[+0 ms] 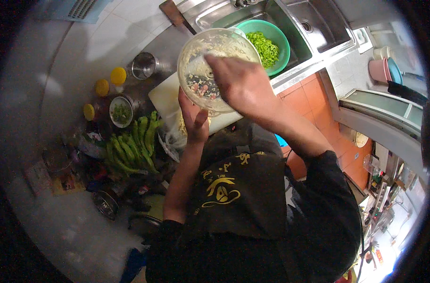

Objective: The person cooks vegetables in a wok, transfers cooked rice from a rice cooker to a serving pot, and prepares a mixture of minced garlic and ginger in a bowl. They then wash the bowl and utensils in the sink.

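Observation:
My left hand [195, 122] grips a clear plastic bowl [185, 86] from below and tilts it, its fingers showing through the bottom. Minced pale bits, perhaps garlic, cling to the bowl's inner wall. Over the bowl's mouth, my right hand [241, 86] is curled with its fingers reaching inside; a blurred whitish patch lies beside the fingertips, and I cannot tell whether it is a held tool. Beneath the bowl is a white cutting board [162, 93], with a pale minced heap [182, 125] partly hidden by my left hand. A clear plastic bag [170, 141] lies at the board's near left edge.
A green colander [285, 53] of sliced green peppers [264, 47] stands in the steel sink [300, 47]. A wooden handle [172, 12] lies behind the board. Left are a steel cup [144, 66], yellow-lidded jars [118, 75], a bowl of chopped greens [121, 113] and long green peppers [133, 145].

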A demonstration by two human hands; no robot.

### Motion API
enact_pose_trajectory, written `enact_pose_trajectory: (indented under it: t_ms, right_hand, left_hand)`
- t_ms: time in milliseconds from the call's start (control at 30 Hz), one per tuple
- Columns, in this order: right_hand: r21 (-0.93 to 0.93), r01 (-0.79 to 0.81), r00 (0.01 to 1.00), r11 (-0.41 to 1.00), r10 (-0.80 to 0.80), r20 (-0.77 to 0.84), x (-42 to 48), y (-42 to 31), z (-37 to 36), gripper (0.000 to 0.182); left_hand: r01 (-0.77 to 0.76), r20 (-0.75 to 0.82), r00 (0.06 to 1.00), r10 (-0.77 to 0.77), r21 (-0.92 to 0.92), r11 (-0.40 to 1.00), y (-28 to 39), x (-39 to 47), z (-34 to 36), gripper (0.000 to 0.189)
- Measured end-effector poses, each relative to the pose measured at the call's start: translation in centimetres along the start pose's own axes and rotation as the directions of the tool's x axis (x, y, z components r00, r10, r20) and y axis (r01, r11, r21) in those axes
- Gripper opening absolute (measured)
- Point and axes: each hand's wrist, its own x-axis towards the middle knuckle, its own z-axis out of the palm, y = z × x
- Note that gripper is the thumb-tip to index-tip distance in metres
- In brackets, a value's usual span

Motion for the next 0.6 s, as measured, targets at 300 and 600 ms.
enact_pose_trajectory:
  t_ms: [300,600]
  right_hand:
    - [-0.051,-0.057,0.988,0.997,0.063,0.142,-2.0,0.9,0.5,0.046]
    - [0.1,0.081,0.987,0.992,-0.094,0.131,-2.3,0.7,3.4,0.037]
  left_hand:
    - [0.039,-0.009,0.999,-0.039,-0.021,0.999,0.2,0.0,-0.3,0.11]
    - [-0.03,-0.007,1.0,0.03,0.025,0.999,-0.4,0.3,-0.4,0.108]
